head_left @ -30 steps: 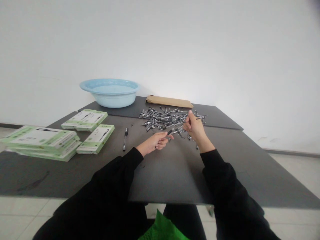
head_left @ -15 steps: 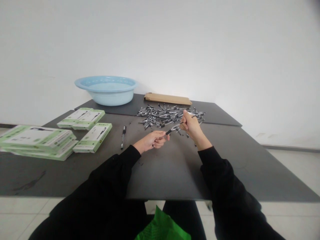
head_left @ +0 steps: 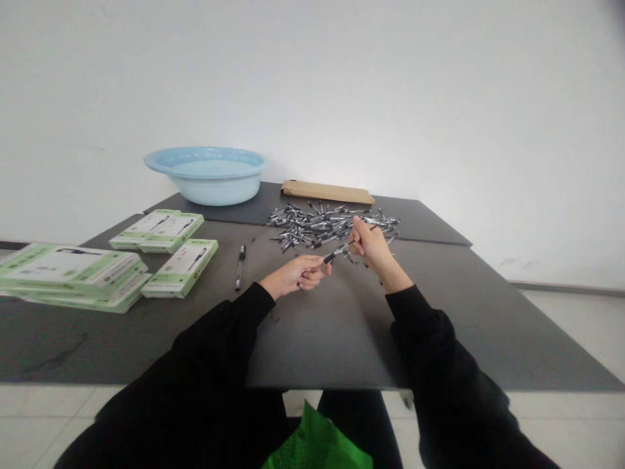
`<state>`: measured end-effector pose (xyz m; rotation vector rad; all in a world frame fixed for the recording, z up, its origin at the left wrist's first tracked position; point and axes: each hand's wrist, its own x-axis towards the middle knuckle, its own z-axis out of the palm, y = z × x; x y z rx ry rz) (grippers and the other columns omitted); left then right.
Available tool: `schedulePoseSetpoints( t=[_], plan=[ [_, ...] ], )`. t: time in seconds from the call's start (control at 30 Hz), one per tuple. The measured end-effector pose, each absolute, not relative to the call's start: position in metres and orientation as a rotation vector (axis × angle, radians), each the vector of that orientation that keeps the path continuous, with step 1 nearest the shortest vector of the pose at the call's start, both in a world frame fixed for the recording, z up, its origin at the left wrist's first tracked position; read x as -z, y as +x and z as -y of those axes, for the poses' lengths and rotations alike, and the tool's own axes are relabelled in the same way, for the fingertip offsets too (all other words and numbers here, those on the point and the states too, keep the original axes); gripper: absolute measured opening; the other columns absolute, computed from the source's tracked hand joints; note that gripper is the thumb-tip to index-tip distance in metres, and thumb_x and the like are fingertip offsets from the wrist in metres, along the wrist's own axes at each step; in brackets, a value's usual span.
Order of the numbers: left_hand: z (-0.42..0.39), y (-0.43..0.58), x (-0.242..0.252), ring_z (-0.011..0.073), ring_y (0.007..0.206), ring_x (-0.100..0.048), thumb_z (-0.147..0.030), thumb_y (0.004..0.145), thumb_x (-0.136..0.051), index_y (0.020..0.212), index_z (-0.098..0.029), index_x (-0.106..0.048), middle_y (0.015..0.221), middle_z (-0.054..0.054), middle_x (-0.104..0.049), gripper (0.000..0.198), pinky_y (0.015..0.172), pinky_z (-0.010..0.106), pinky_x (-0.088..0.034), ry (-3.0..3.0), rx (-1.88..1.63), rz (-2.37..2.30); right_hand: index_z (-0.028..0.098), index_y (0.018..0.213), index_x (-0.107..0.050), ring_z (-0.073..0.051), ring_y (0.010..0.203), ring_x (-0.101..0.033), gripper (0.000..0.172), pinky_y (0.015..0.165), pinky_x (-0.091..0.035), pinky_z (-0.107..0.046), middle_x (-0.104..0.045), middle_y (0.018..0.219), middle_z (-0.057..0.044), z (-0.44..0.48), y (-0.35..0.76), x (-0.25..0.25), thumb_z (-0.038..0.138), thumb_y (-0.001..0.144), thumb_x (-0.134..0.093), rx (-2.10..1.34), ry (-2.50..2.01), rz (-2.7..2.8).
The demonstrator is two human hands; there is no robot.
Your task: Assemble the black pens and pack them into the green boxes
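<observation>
Pen point(head_left: 336, 251), one, centre of frame, slanting between two hands

Item: pen, dark at the near end, paler and clear beyond. Long axis runs from lower left to upper right, pointing from my left hand point(head_left: 299, 275) towards my right.

Left hand, just below centre: fingers curled, thumb and forefinger pinching the pen's dark end. This is the nearer hand, in direct contact.

Right hand point(head_left: 372, 246), right of centre and higher: fingers folded into a loose fist, at the pen's far end. A thin dark rod point(head_left: 374, 227) pokes out above it, apparently gripped; the view is too small to tell whether rod and pen are joined.

Behind both hands, across the middle: pile of pens point(head_left: 297, 234), lying every which way.

Left of my left hand: single pen point(head_left: 239, 268), lying nearly straight away from me, touching neither hand.

Further left: green-and-white boxes point(head_left: 180, 268), some stacked.
</observation>
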<state>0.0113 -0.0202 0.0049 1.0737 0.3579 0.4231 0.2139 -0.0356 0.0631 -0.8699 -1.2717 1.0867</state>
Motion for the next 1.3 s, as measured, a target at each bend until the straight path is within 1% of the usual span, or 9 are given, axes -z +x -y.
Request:
schedulePoseSetpoints(
  t=[0.17, 0.33, 0.53, 0.67, 0.7, 0.77, 0.87, 1.07, 1.3],
  plan=[
    [0.021, 0.013, -0.005, 0.004, 0.038, -0.008, -0.035, 0.094, -0.049, 0.087, -0.011, -0.061, 0.05, -0.011, -0.02, 0.028, 0.037, 0.016, -0.012, 1.075, -0.42, -0.363, 0.022, 0.055, -0.046, -0.007, 0.032, -0.029, 0.053, 0.038, -0.023, -0.022, -0.033, 0.033, 0.008, 0.039, 0.208, -0.06, 0.064, 0.086, -0.055, -1.037, -0.95, 1.451],
    [0.017, 0.01, -0.008, 0.0046, 0.037, -0.011, -0.034, 0.093, -0.048, 0.085, -0.012, -0.062, 0.049, -0.01, -0.022, 0.027, 0.036, 0.016, -0.014, 1.028, -0.459, -0.352, 0.021, 0.07, -0.053, -0.007, 0.033, -0.034, 0.046, 0.036, -0.022, -0.02, -0.046, 0.04, 0.007, 0.042, 0.199, -0.06, 0.065, 0.083, -0.057, -1.031, -1.001, 1.554],
    [0.01, -0.001, -0.02, 0.0057, 0.037, -0.012, -0.032, 0.095, -0.044, 0.084, -0.013, -0.063, 0.049, -0.009, -0.017, 0.029, 0.038, 0.017, -0.017, 0.927, -0.61, -0.398, 0.021, 0.08, -0.055, -0.007, 0.037, -0.035, 0.03, 0.038, -0.024, -0.019, -0.049, 0.049, 0.009, 0.032, 0.223, -0.06, 0.05, 0.08, -0.065, -0.971, -1.034, 1.478],
    [0.007, -0.007, -0.025, 0.0059, 0.037, -0.013, -0.029, 0.095, -0.045, 0.084, -0.014, -0.063, 0.05, -0.009, -0.017, 0.027, 0.038, 0.018, -0.017, 0.9, -0.699, -0.408, 0.018, 0.078, -0.064, -0.011, 0.05, -0.05, 0.009, 0.05, -0.038, -0.022, -0.06, 0.059, 0.002, 0.021, 0.236, -0.04, 0.026, 0.08, -0.061, -0.691, -1.314, 1.811],
    [0.007, -0.007, -0.026, 0.0059, 0.037, -0.012, -0.029, 0.095, -0.044, 0.083, -0.013, -0.063, 0.05, -0.009, -0.017, 0.027, 0.038, 0.018, -0.016, 0.897, -0.707, -0.414, 0.017, 0.078, -0.067, -0.013, 0.057, -0.055, 0.009, 0.057, -0.042, -0.024, -0.065, 0.065, -0.001, 0.019, 0.237, -0.034, 0.019, 0.079, -0.059, -0.572, -1.381, 1.921],
    [0.006, -0.008, -0.025, 0.0058, 0.036, -0.013, -0.029, 0.095, -0.044, 0.083, -0.013, -0.063, 0.05, -0.009, -0.018, 0.028, 0.038, 0.018, -0.017, 0.892, -0.713, -0.434, 0.016, 0.08, -0.072, -0.018, 0.074, -0.063, 0.02, 0.072, -0.047, -0.028, -0.073, 0.081, -0.006, 0.014, 0.239, -0.025, 0.009, 0.077, -0.054, -0.368, -1.489, 2.075],
    [0.006, -0.008, -0.024, 0.0057, 0.036, -0.016, -0.029, 0.096, -0.044, 0.084, -0.012, -0.064, 0.05, -0.009, -0.021, 0.029, 0.038, 0.017, -0.019, 0.887, -0.707, -0.445, 0.015, 0.088, -0.076, -0.022, 0.091, -0.067, 0.032, 0.085, -0.048, -0.031, -0.075, 0.096, -0.011, 0.01, 0.249, -0.018, 0.003, 0.075, -0.049, -0.239, -1.649, 2.116],
    [0.002, -0.012, -0.023, 0.0063, 0.037, -0.025, -0.027, 0.094, -0.047, 0.085, -0.011, -0.064, 0.049, -0.007, -0.028, 0.026, 0.038, 0.017, -0.026, 0.893, -0.722, -0.407, 0.014, 0.101, -0.077, -0.022, 0.098, -0.068, 0.037, 0.087, -0.048, -0.027, -0.076, 0.102, -0.012, 0.007, 0.269, -0.015, 0.004, 0.077, -0.051, -0.184, -1.925, 2.024],
    [-0.003, -0.015, -0.022, 0.0068, 0.036, -0.028, -0.024, 0.096, -0.041, 0.084, -0.01, -0.064, 0.048, -0.006, -0.031, 0.029, 0.037, 0.017, -0.026, 0.865, -0.764, -0.447, 0.014, 0.097, -0.077, -0.022, 0.096, -0.068, 0.028, 0.087, -0.048, -0.026, -0.076, 0.101, -0.011, 0.004, 0.264, -0.006, 0.009, 0.078, -0.057, -0.257, -1.935, 2.091]
  ],
)
